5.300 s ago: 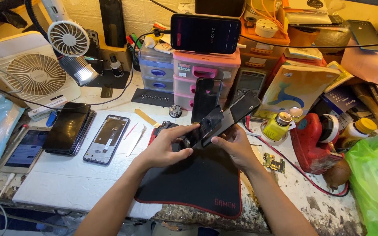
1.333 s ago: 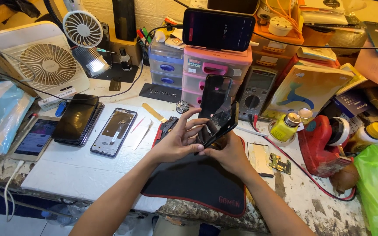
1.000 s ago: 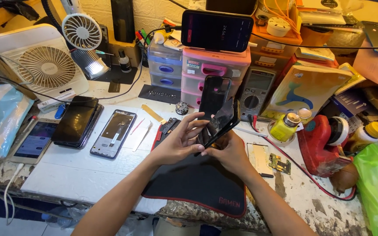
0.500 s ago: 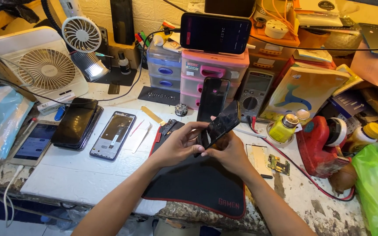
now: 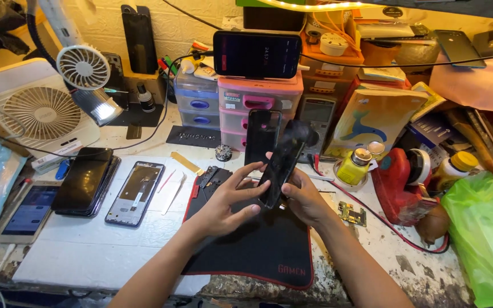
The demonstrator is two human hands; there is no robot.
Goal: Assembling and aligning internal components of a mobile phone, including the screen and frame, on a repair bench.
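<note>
I hold the dark phone (image 5: 281, 168) tilted above the black mat (image 5: 258, 245) on the bench (image 5: 87, 256), my left hand (image 5: 223, 199) and right hand (image 5: 303, 199) both gripping its edges, inspecting it; next probably a careful turn.

Dark phone screen (image 5: 257, 54) atop pink drawers (image 5: 259, 108)

There is only one view, from a camera worn on the person's head. It looks forward and steeply down on the white, worn table (image 5: 87, 239) from close range, above the near edge. Both forearms enter from the bottom of the frame. The black rubber work mat with a red border (image 5: 258, 251) lies at the lower centre. The far wall with the pink plastic drawer box (image 5: 258, 105) closes the top.
</note>
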